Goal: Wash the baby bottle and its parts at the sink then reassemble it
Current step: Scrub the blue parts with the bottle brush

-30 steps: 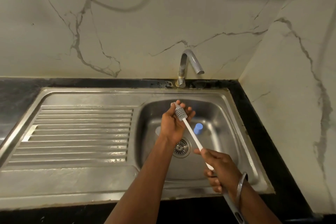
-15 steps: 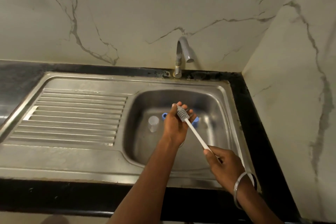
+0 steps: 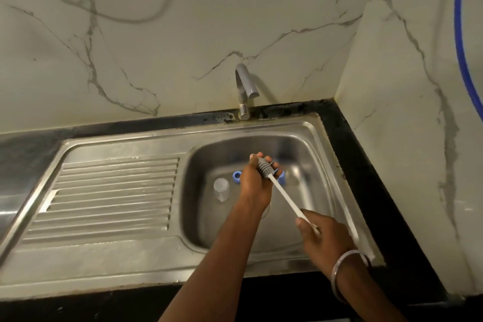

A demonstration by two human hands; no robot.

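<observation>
Over the sink basin (image 3: 308,144), my left hand (image 3: 254,183) is curled around the ribbed grey head of a bottle brush (image 3: 265,168). Whether a small bottle part lies inside that grip is hidden by the fingers. My right hand (image 3: 322,238) grips the lower end of the brush's white handle (image 3: 286,200). On the basin floor stands a clear plastic piece (image 3: 221,188), left of my left hand. A blue ring (image 3: 237,178) lies beside it. Another blue part (image 3: 282,179) shows just right of my fingers.
The tap (image 3: 244,91) stands behind the basin with no water running. A ribbed steel draining board (image 3: 112,191) stretches to the left. Marble walls close in at the back and right. A black counter edge (image 3: 366,165) frames the sink, and a blue hose (image 3: 461,34) hangs at the far right.
Both hands keep their hold on the brush over the basin. My view has shifted, so the clear piece and blue parts now show beside my left hand.
</observation>
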